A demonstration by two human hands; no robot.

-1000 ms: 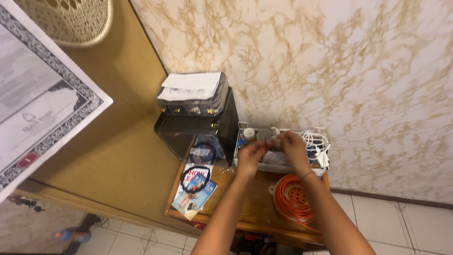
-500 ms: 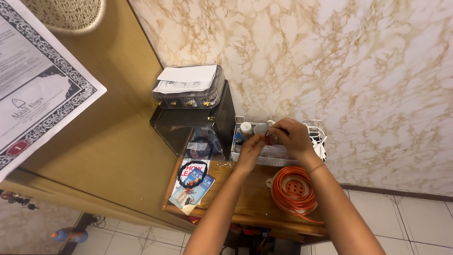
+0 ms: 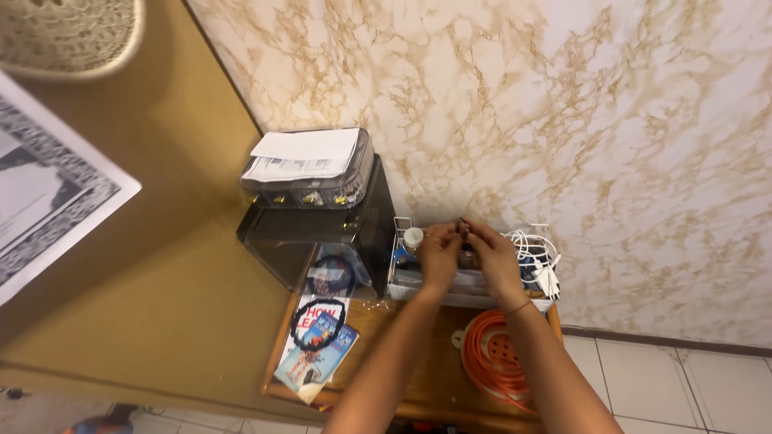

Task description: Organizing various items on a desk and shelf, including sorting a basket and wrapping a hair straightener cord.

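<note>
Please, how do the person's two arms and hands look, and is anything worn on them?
Both forearms are bare, with no sleeves in view. The right hand has a thin bracelet at the wrist. The left hand shows no glove or ring.

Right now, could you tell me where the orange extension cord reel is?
In the head view, the orange cord reel lies at the wooden table's right end, under the right forearm, just in front of the white wire basket.

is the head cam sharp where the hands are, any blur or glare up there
Head view: even warm indoor light, no strong glare on the marbled wall. The left hand and right hand are small and slightly soft, so what the fingers pinch is unclear. The framed paper at the frame edge is smeared, and the wide lens bends the edges.
</note>
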